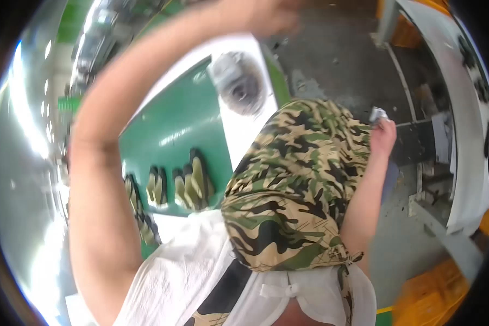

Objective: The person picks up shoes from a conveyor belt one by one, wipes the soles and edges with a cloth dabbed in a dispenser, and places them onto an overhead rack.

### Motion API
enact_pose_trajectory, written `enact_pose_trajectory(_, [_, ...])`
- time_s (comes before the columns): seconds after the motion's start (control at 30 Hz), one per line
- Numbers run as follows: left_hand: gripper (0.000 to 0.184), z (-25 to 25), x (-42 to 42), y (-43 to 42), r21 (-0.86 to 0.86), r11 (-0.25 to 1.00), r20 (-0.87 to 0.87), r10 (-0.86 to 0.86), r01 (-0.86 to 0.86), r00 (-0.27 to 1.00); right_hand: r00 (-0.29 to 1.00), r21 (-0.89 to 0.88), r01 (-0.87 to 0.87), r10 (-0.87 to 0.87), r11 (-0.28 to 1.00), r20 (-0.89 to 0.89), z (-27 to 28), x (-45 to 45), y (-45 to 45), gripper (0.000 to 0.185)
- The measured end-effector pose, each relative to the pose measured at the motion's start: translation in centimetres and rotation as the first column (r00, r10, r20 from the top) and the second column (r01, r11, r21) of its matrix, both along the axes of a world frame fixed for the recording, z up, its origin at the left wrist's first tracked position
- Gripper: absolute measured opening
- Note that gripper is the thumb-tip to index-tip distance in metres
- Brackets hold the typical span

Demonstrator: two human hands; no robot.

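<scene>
My left hand (271, 17) is raised at the top edge, blurred by motion, and whatever its fingers hold cannot be made out. My left arm arches over a work surface with a green mat (201, 119). A translucent round item (242, 89) lies on the white strip beside the mat, below my left hand. On the right, my right hand (384, 135) is closed around a small silvery piece (377, 114), beside the camouflage apron (293, 179) on my body.
Several dark and pale-green elongated pieces (192, 185) stand on the mat's near part. Orange crates (432, 293) are at the lower right. A white-covered surface (470, 136) runs along the right, and grey floor (337, 60) shows at the top.
</scene>
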State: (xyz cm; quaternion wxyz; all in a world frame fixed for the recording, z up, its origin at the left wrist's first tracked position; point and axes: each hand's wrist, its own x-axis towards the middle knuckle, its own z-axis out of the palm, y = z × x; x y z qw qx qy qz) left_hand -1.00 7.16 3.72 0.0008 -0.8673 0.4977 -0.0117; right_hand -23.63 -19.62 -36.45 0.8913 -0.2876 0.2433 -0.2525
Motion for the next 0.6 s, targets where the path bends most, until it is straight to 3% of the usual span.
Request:
enact_pose_trajectory(0.07, [0.034, -6.1, -2.5, 14.0, 0.333, 0.883, -0.082, 0.378, -0.333, 0.922, 0.996, 0.027, -0.065, 0.067, 0.998, -0.057, 0.4, 0.1, 0.7, 0.005])
enact_pose_trajectory(0.13, [0.038, -14.2, -5.8, 30.9, 0.609, 0.684, 0.008, 0.5, -0.401, 0.866, 0.989, 0.097, -0.115, 0.122, 0.989, -0.079, 0.1, -0.4, 0.8, 0.003])
enact_pose_trajectory(0.17, [0.04, -16.9, -9.5, 34.8, 0.743, 0.463, -0.008, 0.727, -0.483, 0.686, 0.985, 0.102, -0.125, 0.136, 0.987, -0.109, -1.0, -0.6, 0.0, 0.004])
enact_pose_trajectory(0.2, [0.043, -18.4, -13.5, 39.3, 0.735, 0.373, -0.083, 0.879, -0.567, 0.47, 0.978, 0.1, -0.138, 0.151, 0.985, -0.14, -1.0, -0.7, 0.0, 0.004])
enact_pose_trajectory(0.23, [0.05, -20.5, -17.2, 43.4, 0.758, 0.319, -0.124, 0.927, -0.569, 0.353, 0.971, 0.097, -0.151, 0.166, 0.984, -0.172, -0.8, -0.6, 0.2, 0.005])
enact_pose_trajectory(0.3, [0.052, -26.7, -23.8, 49.6, 0.792, 0.318, -0.254, 0.948, -0.52, 0.193, 0.959, 0.077, -0.196, 0.208, 0.978, -0.192, 0.1, -0.7, 0.5, 0.007])
enact_pose_trajectory(0.33, [0.051, -27.4, -25.9, 49.4, 0.743, 0.261, -0.342, 0.94, -0.617, -0.014, 0.953, 0.07, -0.214, 0.224, 0.974, -0.205, 1.0, -0.3, 0.9, 0.008])
enact_pose_trajectory(0.4, [0.049, -29.4, -28.7, 48.0, 0.667, 0.078, -0.516, 0.766, -0.741, -0.383, 0.94, 0.045, -0.246, 0.25, 0.968, -0.231, 2.9, 0.9, 2.1, 0.009])
enact_pose_trajectory(0.5, [0.043, -32.7, -27.7, 47.2, 0.52, -0.105, -0.488, 0.778, -0.848, -0.396, 0.929, 0.009, -0.306, 0.301, 0.952, -0.214, 6.0, 3.6, 5.1, 0.01])
enact_pose_trajectory(0.53, [0.044, -32.5, -27.3, 47.4, 0.508, -0.107, -0.505, 0.767, -0.855, -0.396, 0.918, -0.035, -0.346, 0.331, 0.937, -0.217, 7.1, 4.8, 6.4, 0.009])
enact_pose_trajectory(0.57, [0.048, -31.9, -27.2, 47.9, 0.447, -0.138, -0.584, 0.703, -0.884, -0.405, 0.908, -0.074, -0.381, 0.358, 0.921, -0.22, 8.0, 6.0, 7.8, 0.008])
enact_pose_trajectory(0.6, [0.052, -33.1, -26.7, 49.4, 0.388, -0.199, -0.753, 0.494, -0.9, -0.434, 0.889, -0.138, -0.394, 0.338, 0.909, -0.31, 9.4, 7.4, 10.0, 0.008])
